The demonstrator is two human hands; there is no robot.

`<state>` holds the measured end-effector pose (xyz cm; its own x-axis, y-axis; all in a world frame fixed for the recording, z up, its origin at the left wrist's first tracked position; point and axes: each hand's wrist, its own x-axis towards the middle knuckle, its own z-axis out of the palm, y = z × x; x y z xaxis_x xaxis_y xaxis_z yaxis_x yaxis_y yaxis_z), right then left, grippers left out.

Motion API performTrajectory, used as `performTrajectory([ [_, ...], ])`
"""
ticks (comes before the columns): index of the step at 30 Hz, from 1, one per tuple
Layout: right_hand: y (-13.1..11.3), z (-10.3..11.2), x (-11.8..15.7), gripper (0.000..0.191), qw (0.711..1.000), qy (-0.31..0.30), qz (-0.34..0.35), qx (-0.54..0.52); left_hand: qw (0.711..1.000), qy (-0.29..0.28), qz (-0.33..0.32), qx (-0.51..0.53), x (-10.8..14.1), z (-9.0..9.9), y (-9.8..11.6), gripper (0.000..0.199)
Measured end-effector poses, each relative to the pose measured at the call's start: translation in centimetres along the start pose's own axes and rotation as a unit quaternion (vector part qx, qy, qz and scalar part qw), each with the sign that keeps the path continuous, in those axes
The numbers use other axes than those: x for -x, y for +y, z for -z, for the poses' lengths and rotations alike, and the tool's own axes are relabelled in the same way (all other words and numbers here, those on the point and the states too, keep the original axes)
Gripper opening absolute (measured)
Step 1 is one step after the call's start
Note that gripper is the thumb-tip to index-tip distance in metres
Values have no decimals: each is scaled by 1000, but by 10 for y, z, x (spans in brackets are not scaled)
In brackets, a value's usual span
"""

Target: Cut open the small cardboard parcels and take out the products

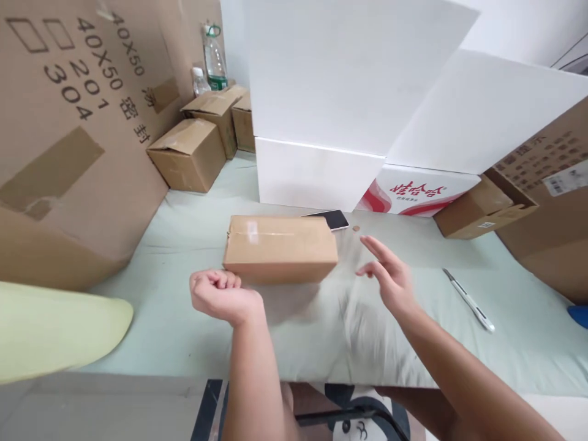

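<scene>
A closed brown cardboard box (281, 242) lies lengthwise on the pale green cloth. At its front left corner is my left hand (224, 296), its fingers curled into a fist with nothing visible in them. My right hand (388, 272) is to the right of the box, apart from it, with fingers spread and nothing held. Behind the box's right end lies a dark phone (337, 220), partly hidden by the box. A small brown round piece (356, 228) sits beside the phone. A white-handled knife (468, 300) lies on the cloth to the right.
White boxes (316, 174) stand behind. Small cartons (193, 156) and plastic bottles (215, 61) are at the back left. A large carton (68, 153) fills the left side. An opened carton (482, 208) is at the right. A yellow-green object (59, 331) juts in at lower left.
</scene>
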<state>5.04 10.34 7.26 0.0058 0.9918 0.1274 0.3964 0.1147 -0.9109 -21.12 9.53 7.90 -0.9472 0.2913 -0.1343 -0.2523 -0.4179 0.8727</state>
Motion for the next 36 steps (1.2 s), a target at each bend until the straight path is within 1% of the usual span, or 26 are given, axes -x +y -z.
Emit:
performTrajectory([
  [2, 27, 34, 20, 45, 999, 33, -10, 4, 999, -28, -25, -34, 6, -5, -4, 21],
  [4, 50, 56, 35, 41, 999, 35, -27, 3, 990, -70, -82, -95, 10, -10, -8, 12],
  [6, 67, 69, 43, 38, 999, 18, -51, -1, 969, -81, -162, -169, 13, -15, -12, 7],
  [8, 77, 76, 45, 39, 997, -25, -77, -2, 937, -84, -240, -241, 13, -18, -15, 16],
  [9, 79, 79, 44, 40, 995, -50, -87, 0, 919, -97, -268, -271, 13, -19, -17, 22],
  [10, 80, 82, 42, 41, 993, -72, -95, 3, 905, -118, -284, -294, 13, -20, -19, 30],
  [12, 81, 88, 39, 43, 990, -99, -98, 11, 893, -165, -271, -319, 14, -17, -22, 42],
  [14, 80, 93, 37, 45, 989, -116, -90, 16, 891, -207, -228, -334, 16, -12, -23, 49],
  [15, 80, 95, 37, 46, 988, -124, -85, 16, 884, -233, -206, -348, 19, -10, -22, 51],
  [16, 80, 96, 38, 47, 988, -131, -80, 15, 870, -266, -185, -370, 21, -9, -18, 54],
  [18, 81, 98, 41, 48, 988, -136, -70, 15, 827, -331, -160, -425, 30, -15, -5, 54],
  [19, 82, 98, 43, 47, 989, -134, -64, 16, 804, -350, -166, -451, 35, -24, 4, 52],
  [20, 83, 99, 45, 47, 989, -133, -58, 17, 781, -365, -184, -473, 42, -37, 13, 48],
  [21, 83, 99, 46, 46, 990, -131, -51, 17, 757, -375, -212, -491, 51, -54, 20, 43],
  [22, 84, 100, 47, 44, 991, -127, -47, 17, 727, -392, -248, -506, 61, -74, 26, 40],
  [23, 84, 101, 47, 43, 991, -123, -45, 16, 687, -435, -260, -521, 72, -97, 28, 36],
  [25, 84, 102, 46, 41, 992, -114, -45, 18, 599, -536, -204, -558, 95, -147, 20, 29],
  [26, 85, 103, 46, 40, 993, -111, -45, 19, 560, -567, -182, -576, 106, -172, 10, 32],
  [27, 85, 104, 45, 40, 993, -108, -47, 19, 530, -574, -175, -599, 116, -194, -2, 35],
  [28, 85, 104, 44, 40, 993, -106, -49, 19, 504, -564, -190, -626, 124, -215, -15, 38],
  [29, 86, 105, 42, 40, 993, -104, -52, 17, 472, -540, -215, -663, 131, -232, -29, 41],
  [30, 87, 106, 41, 41, 993, -102, -57, 15, 446, -519, -229, -692, 135, -246, -42, 45],
  [32, 88, 107, 40, 41, 993, -98, -64, 8, 406, -483, -251, -734, 140, -264, -62, 56],
  [33, 89, 107, 39, 41, 993, -98, -65, 5, 395, -471, -248, -749, 140, -269, -70, 63],
  [34, 90, 108, 38, 41, 993, -98, -63, 2, 390, -461, -242, -759, 140, -271, -76, 69],
  [36, 92, 110, 37, 40, 993, -101, -60, -1, 395, -441, -230, -772, 137, -273, -85, 77],
])
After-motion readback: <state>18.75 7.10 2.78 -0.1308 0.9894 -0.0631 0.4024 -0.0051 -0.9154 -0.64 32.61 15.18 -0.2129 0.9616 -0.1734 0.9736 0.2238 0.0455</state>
